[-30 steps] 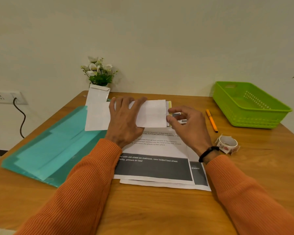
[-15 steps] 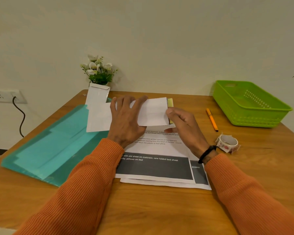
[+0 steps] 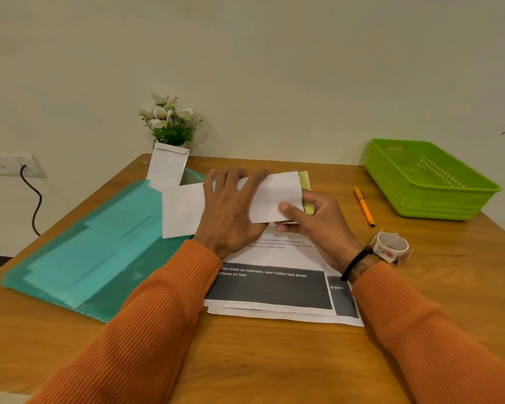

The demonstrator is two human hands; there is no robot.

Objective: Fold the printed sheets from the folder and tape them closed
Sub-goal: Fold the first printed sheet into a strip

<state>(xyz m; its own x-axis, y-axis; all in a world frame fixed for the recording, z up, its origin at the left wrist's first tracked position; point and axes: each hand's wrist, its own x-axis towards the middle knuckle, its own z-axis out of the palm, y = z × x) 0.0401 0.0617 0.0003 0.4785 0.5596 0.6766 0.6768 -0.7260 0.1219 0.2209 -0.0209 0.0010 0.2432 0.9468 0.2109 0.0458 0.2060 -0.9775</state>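
Since a second ago the right hand (image 3: 318,225) has moved in from beside the paper and now pinches the right end of the folded sheet (image 3: 277,196), thumb on top and fingers curled beneath, lifting that end slightly off the stack. The left hand (image 3: 231,211) lies flat on the middle of the same sheet, fingers straight and spread, pressing it down. The folded sheet lies across the far end of the printed sheets (image 3: 274,290), which are stacked on the wooden table (image 3: 245,360), its left end over the teal folder (image 3: 94,252). A yellow pad edge (image 3: 306,182) shows just behind the sheet's right end. An envelope (image 3: 167,167) leans before a flower pot (image 3: 169,123). To the right lie an orange pen (image 3: 363,206), a tape roll (image 3: 391,246) and a green basket (image 3: 429,179).
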